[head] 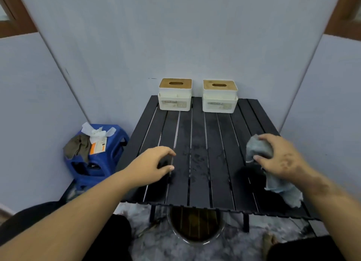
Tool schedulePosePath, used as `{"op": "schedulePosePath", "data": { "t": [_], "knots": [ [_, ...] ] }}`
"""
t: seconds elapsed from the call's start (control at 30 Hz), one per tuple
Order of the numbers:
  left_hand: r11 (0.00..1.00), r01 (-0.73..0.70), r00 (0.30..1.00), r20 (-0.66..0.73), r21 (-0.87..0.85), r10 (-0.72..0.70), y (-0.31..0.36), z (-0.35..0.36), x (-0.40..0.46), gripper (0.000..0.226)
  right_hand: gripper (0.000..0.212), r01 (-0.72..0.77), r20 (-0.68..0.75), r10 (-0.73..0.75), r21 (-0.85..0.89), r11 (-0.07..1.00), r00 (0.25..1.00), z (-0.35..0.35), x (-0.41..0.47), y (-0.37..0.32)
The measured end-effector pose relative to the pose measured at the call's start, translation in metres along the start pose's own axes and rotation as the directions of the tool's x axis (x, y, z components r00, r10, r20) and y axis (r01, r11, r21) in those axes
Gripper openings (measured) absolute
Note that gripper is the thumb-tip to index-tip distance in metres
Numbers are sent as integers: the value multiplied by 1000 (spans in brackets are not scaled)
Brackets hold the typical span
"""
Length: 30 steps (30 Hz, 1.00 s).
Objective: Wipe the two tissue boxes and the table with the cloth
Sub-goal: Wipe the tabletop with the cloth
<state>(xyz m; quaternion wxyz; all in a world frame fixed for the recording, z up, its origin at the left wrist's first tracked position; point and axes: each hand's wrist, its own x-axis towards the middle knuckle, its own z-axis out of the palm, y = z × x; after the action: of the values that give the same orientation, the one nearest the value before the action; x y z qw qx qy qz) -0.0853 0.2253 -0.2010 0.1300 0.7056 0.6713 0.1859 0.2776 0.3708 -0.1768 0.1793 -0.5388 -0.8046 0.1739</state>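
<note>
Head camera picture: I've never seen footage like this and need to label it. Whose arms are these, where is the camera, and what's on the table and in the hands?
There is no machine here. The camera sits on a person's head, looking forward and down, so the two arms reaching in from the bottom are that person's own.

The black slatted table carries two white tissue boxes with wooden lids at its far edge, the left tissue box and the right tissue box, standing side by side and apart.

The right hand grips a bunched grey cloth on the table. The left hand holds nothing; its fingers are loosely curled over the slats.

Beside the table, a blue stool holds rags and paper.
</note>
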Motion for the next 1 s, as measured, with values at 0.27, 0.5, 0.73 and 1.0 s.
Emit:
{"op": "schedulePosePath", "data": {
  "t": [0.27,0.5,0.73,1.0],
  "knots": [
    [987,109,993,-64,119,-102,-36,10,-40,49,60,255,172,-220,-214,943,960,36,-37,47],
    [990,118,989,-98,74,-110,-40,17,-43,47,46,16,-65,-20,-58,998,998,62,-16,33],
    [989,127,989,-81,70,-121,-38,15,-44,44,43,397,-158,-387,36,917,908,119,-16,-100],
    [964,267,947,-187,0,-263,-53,5,-56,39,69,659,273,-642,37,751,716,133,-49,-129]
  ]
}}
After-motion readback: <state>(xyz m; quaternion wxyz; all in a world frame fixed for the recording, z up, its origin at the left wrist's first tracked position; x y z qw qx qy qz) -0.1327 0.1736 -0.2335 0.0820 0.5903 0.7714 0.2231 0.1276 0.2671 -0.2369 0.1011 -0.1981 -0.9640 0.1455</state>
